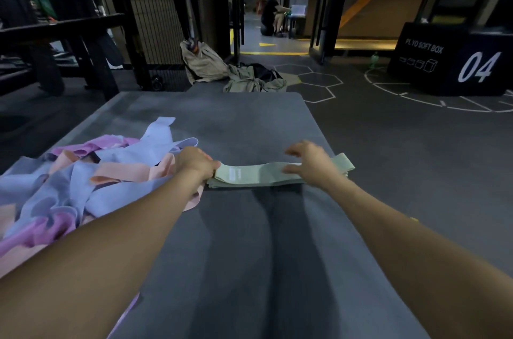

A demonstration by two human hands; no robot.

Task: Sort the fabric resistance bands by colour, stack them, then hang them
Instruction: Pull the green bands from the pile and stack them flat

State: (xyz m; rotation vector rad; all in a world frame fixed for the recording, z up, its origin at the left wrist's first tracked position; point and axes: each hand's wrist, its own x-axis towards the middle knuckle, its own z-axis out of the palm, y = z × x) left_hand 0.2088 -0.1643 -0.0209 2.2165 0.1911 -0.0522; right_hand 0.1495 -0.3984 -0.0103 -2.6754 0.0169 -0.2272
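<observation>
Both forearms reach over the grey mat point(249, 122). Left hand point(195, 162) pinches the near-left end of the green band stack point(249, 176); right hand point(311, 162), fingers spread loose, rests on its right end, tangled bands point(83, 172) lying left.

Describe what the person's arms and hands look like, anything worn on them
Both forearms are bare, with no sleeves in view. The left hand and right hand wear no gloves, and no rings, watch or bracelet show. The fingers are bare too.

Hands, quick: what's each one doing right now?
Left hand: pinches the near end of the green band stack.
Right hand: open, fingers spread, over the stack's other end.
</observation>
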